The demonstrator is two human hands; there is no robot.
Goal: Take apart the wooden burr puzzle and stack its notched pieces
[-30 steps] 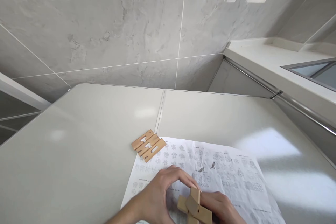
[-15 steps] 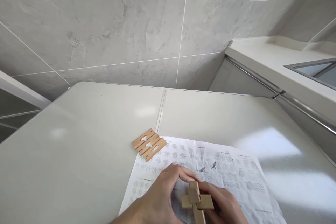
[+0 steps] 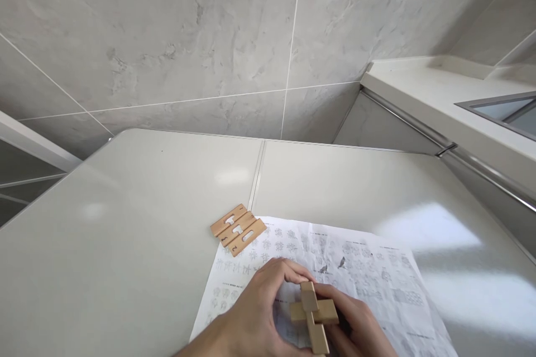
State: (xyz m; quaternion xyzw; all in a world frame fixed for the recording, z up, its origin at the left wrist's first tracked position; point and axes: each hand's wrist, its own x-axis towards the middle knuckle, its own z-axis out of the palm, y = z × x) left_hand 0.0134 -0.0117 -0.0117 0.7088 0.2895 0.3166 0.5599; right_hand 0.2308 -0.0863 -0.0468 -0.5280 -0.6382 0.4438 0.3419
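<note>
From the far left, I am viewing the white table (image 3: 125, 223) through the head camera. Three flat wooden pieces (image 3: 239, 230) are lying side by side near the table seam, slotted and marked with numerals, and are overlapping the upper left corner of the printed paper (image 3: 347, 284). Next, the left hand (image 3: 262, 304) is forming a wide C, its fingertips touching the upper end of the wooden cross (image 3: 314, 317) and its thumb bracing the lower end. The cross, built of interlocked bars, is sitting between both hands, above the paper. The right hand (image 3: 360, 318) is curling its partly hidden fingers closely about the cross's right side, holding it. Farther right, a white ledge (image 3: 419, 81) is standing beyond the table.
</note>
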